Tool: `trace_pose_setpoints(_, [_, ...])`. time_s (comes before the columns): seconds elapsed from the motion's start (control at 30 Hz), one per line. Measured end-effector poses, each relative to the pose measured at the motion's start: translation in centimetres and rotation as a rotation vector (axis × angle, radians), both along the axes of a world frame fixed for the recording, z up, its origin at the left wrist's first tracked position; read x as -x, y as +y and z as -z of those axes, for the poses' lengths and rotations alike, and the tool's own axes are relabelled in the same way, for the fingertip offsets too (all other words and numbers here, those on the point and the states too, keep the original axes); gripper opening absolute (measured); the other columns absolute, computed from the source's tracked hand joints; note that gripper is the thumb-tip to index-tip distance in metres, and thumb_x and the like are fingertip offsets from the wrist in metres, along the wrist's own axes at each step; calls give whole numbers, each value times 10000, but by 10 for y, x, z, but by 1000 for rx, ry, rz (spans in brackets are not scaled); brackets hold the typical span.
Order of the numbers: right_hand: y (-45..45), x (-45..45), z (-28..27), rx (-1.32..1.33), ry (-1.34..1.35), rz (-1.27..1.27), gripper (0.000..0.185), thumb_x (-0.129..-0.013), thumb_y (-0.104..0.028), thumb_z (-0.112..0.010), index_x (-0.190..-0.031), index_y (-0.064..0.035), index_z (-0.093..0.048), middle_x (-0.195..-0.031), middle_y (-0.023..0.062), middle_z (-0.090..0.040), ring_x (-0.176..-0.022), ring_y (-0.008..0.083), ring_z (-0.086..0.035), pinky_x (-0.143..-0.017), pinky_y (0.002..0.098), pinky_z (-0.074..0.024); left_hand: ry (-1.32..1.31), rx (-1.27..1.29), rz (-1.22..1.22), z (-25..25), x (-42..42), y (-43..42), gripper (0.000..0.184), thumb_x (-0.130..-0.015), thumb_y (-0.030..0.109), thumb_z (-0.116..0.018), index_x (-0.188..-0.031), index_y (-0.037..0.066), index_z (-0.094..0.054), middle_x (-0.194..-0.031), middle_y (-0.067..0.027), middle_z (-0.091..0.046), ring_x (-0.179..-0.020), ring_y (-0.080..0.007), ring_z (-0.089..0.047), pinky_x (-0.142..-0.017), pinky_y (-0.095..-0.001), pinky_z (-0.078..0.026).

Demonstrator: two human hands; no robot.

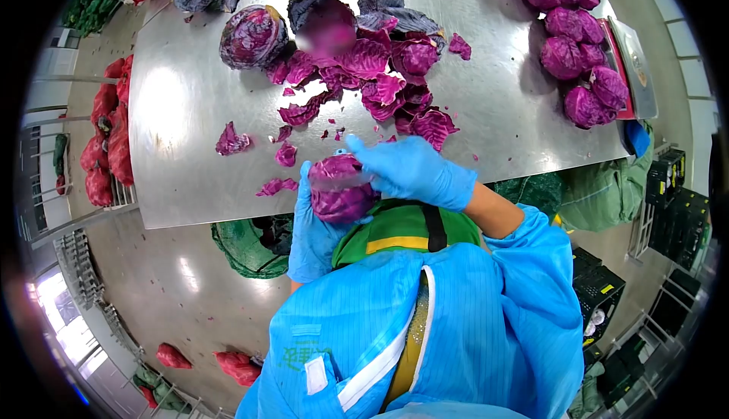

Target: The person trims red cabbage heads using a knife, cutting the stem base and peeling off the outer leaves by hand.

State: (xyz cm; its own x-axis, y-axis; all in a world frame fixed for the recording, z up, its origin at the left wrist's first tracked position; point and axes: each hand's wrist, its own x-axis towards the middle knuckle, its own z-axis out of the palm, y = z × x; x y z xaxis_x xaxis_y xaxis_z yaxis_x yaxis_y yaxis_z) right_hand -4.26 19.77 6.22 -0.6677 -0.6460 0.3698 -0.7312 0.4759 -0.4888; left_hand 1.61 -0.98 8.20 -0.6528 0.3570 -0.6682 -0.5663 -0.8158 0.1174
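A trimmed red cabbage [342, 200] is held just in front of the table's near edge. My gloved left hand [307, 241] cups it from the left and below, its fingers closed around it. My gloved right hand [414, 172] is closed at the cabbage's upper right, with the thumb stretched toward its top. A thin greyish blurred streak crosses the cabbage beside the right fingers; I cannot tell whether it is a blade or a leaf edge. Torn purple leaves [364, 58] lie in a pile beyond my hands, and a small leaf scrap [277, 186] lies near the left fingers.
On the steel table [190, 138] an untrimmed cabbage [254, 37] sits at far left. Several trimmed cabbages [562, 56] are grouped at right beside a scale-like metal plate [634, 70]. Red net sacks [118, 142] stand left; a green net bag [247, 250] hangs below the table edge.
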Motion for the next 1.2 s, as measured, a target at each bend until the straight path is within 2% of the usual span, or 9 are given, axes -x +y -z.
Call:
trace_pose_setpoints(0.07, [5,19,6,128,157,187,381,-874,-218,-623,-1197,-27,-557,-766,101,-621,-592,229,-615,-485,353,-483,204,100,89,-1,-8,-5,635,-961,578,-359,-1379,106,-432,-1328,-126,-521,-1134,-324,-580,-734,-575,-569])
trace_pose_setpoints(0.27, [18,19,-42,313,-644,279,629,-832,-302,-709,-1382,-109,-472,-1082,149,-633,-955,280,-641,-797,373,-526,58,-73,11,-1,-6,-5,666,-926,601,-436,-1352,90,-464,-1292,-152,-547,-1153,-342,-561,-804,-593,-543])
trace_pose_setpoints(0.43, [-11,-1,-52,135,-370,-100,711,-757,-273,-749,-1398,-197,-454,-1222,110,-570,-880,264,-662,-652,348,-546,24,-78,3,-6,-2,-1,701,-917,616,-442,-1384,93,-414,-1345,-198,-491,-1186,-370,-529,-924,-601,-483])
trace_pose_setpoints(0.67, [-5,-8,-66,-419,230,-117,550,-818,-243,-613,-1307,-22,-493,-963,67,-585,-690,172,-609,-472,295,-449,-113,58,84,-2,-3,2,716,-908,622,-457,-1371,76,-453,-1354,-193,-502,-1192,-369,-532,-953,-563,-473])
trace_pose_setpoints(0.73, [0,-7,-52,-407,535,-106,536,-817,-250,-591,-1265,31,-508,-878,63,-557,-631,139,-566,-435,263,-390,-57,-302,50,11,-5,-5,728,-901,638,-452,-1357,70,-473,-1326,-189,-531,-1163,-373,-555,-946,-553,-480])
trace_pose_setpoints(0.77, [0,-4,-44,-325,575,-105,526,-798,-269,-605,-1216,42,-535,-832,53,-535,-606,133,-536,-428,268,-348,-30,-24,166,14,-8,-5,736,-899,647,-444,-1349,65,-481,-1283,-186,-565,-1106,-367,-594,-916,-550,-500])
trace_pose_setpoints(0.87, [3,2,-42,-243,382,-85,529,-767,-274,-641,-1191,27,-544,-798,44,-533,-631,144,-557,-459,288,-394,121,250,391,-9,-10,-6,734,-933,646,-341,-1448,123,-345,-1410,-170,-455,-1236,-344,-509,-974,-601,-440])
trace_pose_setpoints(1.0, [8,12,-26,-91,272,-35,574,-721,-286,-724,-1186,-4,-540,-853,48,-579,-680,182,-600,-528,316,-450,169,365,256,-18,-16,6,668,-922,590,-470,-1339,67,-475,-1244,-138,-588,-997,-274,-657,-685,-441,-594])
trace_pose_setpoints(1.2, [18,37,-6,194,128,235,166,-824,-187,-659,-928,-87,-577,-795,94,-577,-680,272,-596,-556,370,-483,215,428,155,-10,-18,1,544,-950,484,-508,-1313,78,-504,-1216,-123,-586,-1084,-244,-611,-898,-421,-540])
